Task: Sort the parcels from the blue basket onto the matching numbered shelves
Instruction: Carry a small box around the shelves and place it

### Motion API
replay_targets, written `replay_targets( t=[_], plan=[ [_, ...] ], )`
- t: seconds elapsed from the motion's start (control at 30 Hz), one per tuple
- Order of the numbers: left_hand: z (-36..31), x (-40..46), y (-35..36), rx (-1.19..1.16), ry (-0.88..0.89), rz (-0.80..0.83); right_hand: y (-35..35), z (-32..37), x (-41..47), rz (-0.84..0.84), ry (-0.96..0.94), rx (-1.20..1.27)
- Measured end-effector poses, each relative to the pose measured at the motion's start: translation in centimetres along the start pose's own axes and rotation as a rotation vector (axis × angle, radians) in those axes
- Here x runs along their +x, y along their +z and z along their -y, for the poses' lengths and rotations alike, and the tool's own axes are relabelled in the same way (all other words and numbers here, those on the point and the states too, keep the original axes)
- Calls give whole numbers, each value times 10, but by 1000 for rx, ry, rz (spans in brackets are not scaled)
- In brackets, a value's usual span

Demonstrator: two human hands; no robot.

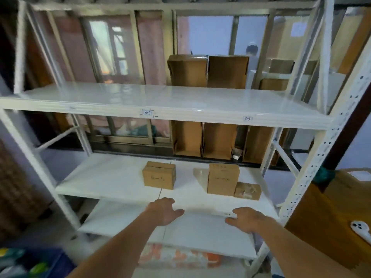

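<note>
Both hands reach toward the white metal shelving, empty: the left hand with fingers loosely spread, the right hand relaxed and open, palm down. On the smooth middle shelf sit matte brown cardboard parcels: a squat box, a taller upright box and a small taped packet touching its right side. The blue basket shows blurred at lower left.

Behind the rack, in the upper middle of the frame, two open brown cartons stand side by side. At the right edge a yellow-brown board leans, with a white controller lying on it. A window shows upper left.
</note>
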State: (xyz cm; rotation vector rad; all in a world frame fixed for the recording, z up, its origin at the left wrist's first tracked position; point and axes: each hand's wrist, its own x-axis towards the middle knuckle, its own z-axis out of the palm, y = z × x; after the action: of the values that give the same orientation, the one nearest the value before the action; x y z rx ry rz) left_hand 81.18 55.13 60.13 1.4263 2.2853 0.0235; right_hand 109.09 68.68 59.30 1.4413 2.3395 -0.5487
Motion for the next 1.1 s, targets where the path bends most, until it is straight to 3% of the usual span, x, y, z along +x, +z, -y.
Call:
replay_targets(
  t=[0.33, 0.63, 1.1],
  plan=[
    [200, -133, -4, -200, -484, -100, 22, 239, 10, 109, -492, -177],
    [351, -272, 2, -254, -744, -171, 63, 445, -40, 99, -791, -334],
    [476, -381, 49, -342, -952, -188, 151, 623, -70, 185, -1009, -491]
  ],
)
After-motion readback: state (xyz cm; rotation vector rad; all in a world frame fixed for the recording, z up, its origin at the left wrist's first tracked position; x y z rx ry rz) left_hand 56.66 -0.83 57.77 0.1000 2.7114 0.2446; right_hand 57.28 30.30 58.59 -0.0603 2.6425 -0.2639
